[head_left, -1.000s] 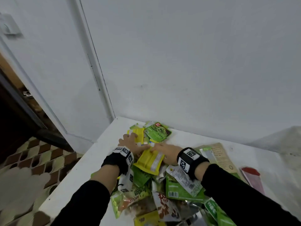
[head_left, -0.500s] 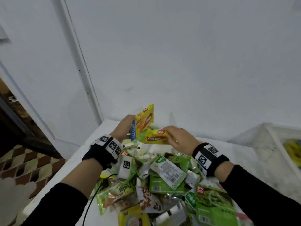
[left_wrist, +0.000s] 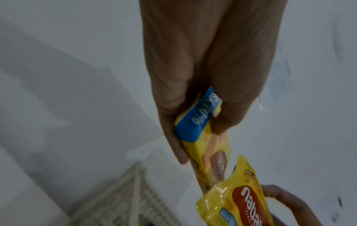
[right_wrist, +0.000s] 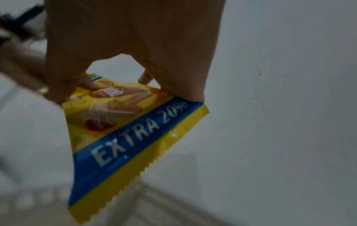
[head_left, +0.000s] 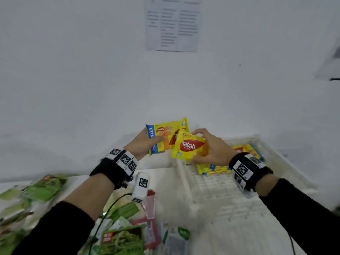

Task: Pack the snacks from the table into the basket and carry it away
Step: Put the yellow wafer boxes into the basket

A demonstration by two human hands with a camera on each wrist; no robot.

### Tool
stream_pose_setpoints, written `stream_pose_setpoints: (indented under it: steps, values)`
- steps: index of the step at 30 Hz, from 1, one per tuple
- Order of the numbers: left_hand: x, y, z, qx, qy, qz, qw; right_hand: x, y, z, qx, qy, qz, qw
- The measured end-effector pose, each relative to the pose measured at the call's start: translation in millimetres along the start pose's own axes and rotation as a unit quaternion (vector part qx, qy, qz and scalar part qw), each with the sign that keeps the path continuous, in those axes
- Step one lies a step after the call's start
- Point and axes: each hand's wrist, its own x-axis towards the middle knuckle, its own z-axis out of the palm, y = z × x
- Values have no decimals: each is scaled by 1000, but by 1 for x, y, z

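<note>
My left hand [head_left: 156,142] pinches a yellow wafer pack with a blue "EXTRA" band [head_left: 161,137] and holds it up near the white basket's [head_left: 239,196] far left corner. In the left wrist view, thumb and fingers clamp that pack [left_wrist: 195,126] at its blue end. My right hand [head_left: 197,147] grips a second yellow Nabati pack [head_left: 189,147] just right of the first, over the basket. The right wrist view shows this pack [right_wrist: 125,130] hanging from the fingers. Several yellow packs [head_left: 215,168] lie in the basket.
A heap of green snack packs [head_left: 44,188], a green noodle pack [head_left: 123,240] and pink packs [head_left: 150,205] covers the table [head_left: 161,205] at lower left. The white wall stands close behind, with a printed sheet [head_left: 172,24] on it.
Both hands left the snack heap, each with a yellow pack, and swung right and up to the basket. The view has turned right, so the basket now fills the right side.
</note>
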Motion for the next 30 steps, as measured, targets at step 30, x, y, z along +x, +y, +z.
stream_pose_setpoints:
  steps: [30]
  values:
    - [143,-121,194,578,50,11,815,22,250,-55,-276,-181,156,931]
